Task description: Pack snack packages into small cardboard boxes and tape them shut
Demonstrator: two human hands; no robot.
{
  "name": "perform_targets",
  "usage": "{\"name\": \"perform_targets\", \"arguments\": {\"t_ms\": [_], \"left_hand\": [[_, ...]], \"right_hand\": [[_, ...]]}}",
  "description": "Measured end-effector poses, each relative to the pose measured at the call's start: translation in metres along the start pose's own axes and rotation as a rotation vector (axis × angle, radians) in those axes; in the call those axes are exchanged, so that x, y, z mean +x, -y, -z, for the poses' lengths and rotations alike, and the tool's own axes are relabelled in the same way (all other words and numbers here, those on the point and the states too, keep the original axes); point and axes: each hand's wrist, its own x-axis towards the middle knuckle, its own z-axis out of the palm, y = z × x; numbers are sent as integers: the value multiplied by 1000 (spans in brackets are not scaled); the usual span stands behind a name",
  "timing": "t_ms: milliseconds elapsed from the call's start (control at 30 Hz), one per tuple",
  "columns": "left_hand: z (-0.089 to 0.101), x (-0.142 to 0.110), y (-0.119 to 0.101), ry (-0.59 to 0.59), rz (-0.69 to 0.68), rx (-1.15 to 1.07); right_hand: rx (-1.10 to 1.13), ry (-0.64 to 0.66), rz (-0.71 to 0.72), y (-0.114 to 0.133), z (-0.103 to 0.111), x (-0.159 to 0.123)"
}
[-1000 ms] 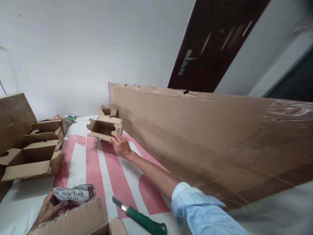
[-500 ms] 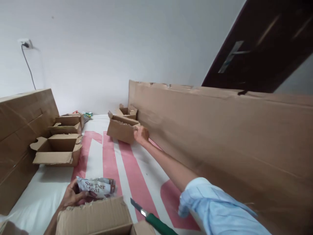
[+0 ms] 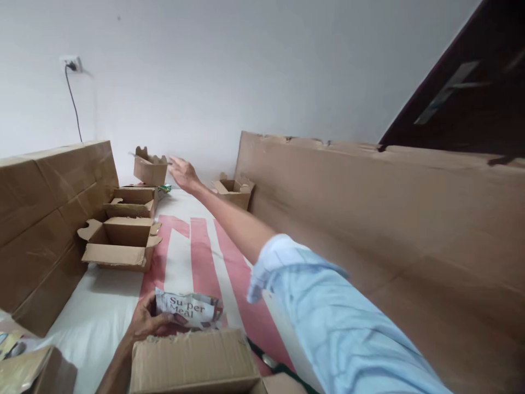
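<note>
My left hand is closed on a white food packet printed "Super Meal", behind a cardboard box at the near edge. Far ahead, my right hand is open with its fingers stretched toward the left. Just past its fingertips is a small open cardboard box, tilted above the far end of the left row; a narrow gap shows between hand and box. I cannot tell whether that box rests on anything. A green-handled utility knife lies partly hidden beside the near box.
Open cardboard boxes stand in a row along a tall carton on the left. Another open box sits by the long cardboard panel on the right. A red-and-white cloth covers the surface.
My right hand has moved left and up and let go of the small box, which is now above the left row. My left hand still holds the packet. The view has turned slightly.
</note>
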Motion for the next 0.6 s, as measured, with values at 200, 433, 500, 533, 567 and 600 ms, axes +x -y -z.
{"name": "perform_targets", "arguments": {"t_ms": [200,433,500,533,567,600], "left_hand": [[3,6,4,-7,7,-63],[1,7,-18,-85,14,-108],[0,7,-25,-110,6,-118],[1,7,-27,-117,2,-119],[1,7,-29,-123,-3,-119],[1,7,-31,-127,-5,-121]], "right_hand": [[-18,235,-177,-8,52,-191],[274,614,-502,16,61,-338],[337,621,-511,31,57,-350],[350,602,-497,40,55,-353],[339,571,-475,49,52,-356],[295,532,-446,58,49,-360]]}}
